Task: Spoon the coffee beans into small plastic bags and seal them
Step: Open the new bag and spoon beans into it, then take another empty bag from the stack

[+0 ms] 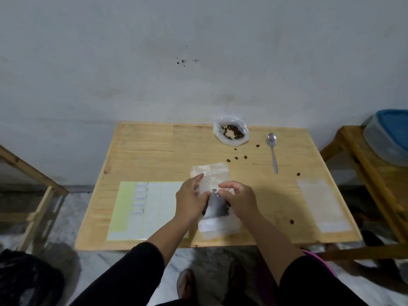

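From the head view, the left hand (191, 198) and right hand (237, 198) both pinch a small plastic bag (217, 206) between them (dark coffee beans inside). Beyond the right hand lie the spoon (272, 151) and open bean bag (231, 132).

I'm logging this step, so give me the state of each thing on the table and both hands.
small bag: beans inside, held by both hands
left hand: grips bag
right hand: pinches bag
spoon: lying idle, empty
bean bag: open
loose beans: scattered on table
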